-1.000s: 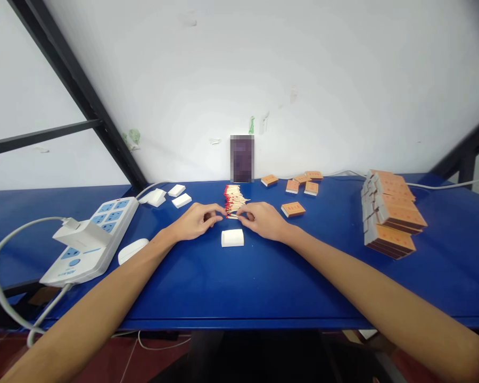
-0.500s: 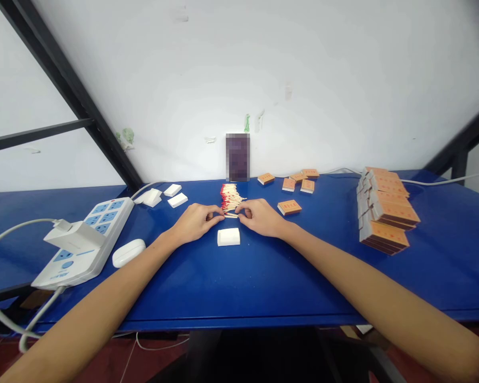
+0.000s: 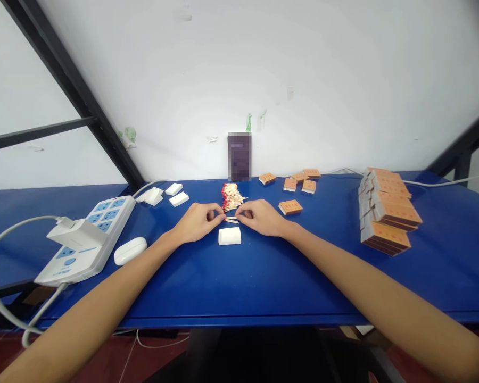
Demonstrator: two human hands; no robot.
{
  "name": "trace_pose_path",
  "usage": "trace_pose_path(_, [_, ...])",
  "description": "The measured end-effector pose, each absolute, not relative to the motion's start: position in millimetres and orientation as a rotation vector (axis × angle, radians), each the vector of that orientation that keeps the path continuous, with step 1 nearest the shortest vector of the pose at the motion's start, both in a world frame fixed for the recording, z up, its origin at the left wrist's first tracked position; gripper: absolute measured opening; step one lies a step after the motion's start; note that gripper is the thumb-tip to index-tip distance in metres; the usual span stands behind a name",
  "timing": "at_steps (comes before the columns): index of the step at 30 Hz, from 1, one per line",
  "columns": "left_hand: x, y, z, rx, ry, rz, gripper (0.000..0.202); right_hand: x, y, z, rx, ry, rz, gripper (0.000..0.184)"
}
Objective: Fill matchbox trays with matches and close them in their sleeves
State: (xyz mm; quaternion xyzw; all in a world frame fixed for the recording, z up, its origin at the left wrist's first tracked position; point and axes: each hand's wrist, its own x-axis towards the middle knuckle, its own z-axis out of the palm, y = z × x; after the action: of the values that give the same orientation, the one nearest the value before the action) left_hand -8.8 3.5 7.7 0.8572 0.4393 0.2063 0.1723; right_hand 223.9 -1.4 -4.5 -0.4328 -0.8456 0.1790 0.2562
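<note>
A pile of red-headed matchsticks (image 3: pixel 232 197) lies in the middle of the blue table, heads to the left. Just in front of it are a few separate matchsticks (image 3: pixel 232 220). At their head ends, the thumb and fingers of my left hand (image 3: pixel 197 222) are pinched together. My right hand (image 3: pixel 262 217) makes the same pinch at the plain ends, with a match spanning the two hands. A white matchbox tray (image 3: pixel 229 236) sits on the table right in front of the matches, apart from both hands.
Left are white trays (image 3: pixel 179 199), a white rounded case (image 3: pixel 130 250) and a power strip (image 3: pixel 114 213) with a plugged-in charger. Several orange matchboxes (image 3: pixel 290 207) lie right of the pile; a large stack (image 3: pixel 391 207) stands farther right. A pixelated dark object (image 3: pixel 239 157) is at the wall.
Both hands stay almost in place at the matches. The separate matches between them now lie a little more spread out, nearer the tray. The whole view has shifted slightly.
</note>
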Motion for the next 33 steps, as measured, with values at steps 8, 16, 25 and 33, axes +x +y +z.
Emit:
trace_pose_path(8, [-13,12,4,2.346,1.309,0.855,0.033,222,-7,0,-1.198,-2.287,0.491,0.021])
trace_pose_path(16, [-13,12,2,2.403,1.296,0.868,0.024,222,-4,-2,-1.205,-2.318,0.474,0.021])
trace_pose_path(25, [-17,16,1,2.627,1.317,0.756,0.023,224,-4,-2,-1.148,-2.319,0.507,0.018])
trace_pose_path(33, [-16,15,1,2.569,1.268,0.724,0.023,225,-1,-6,-1.130,-2.316,0.485,0.019])
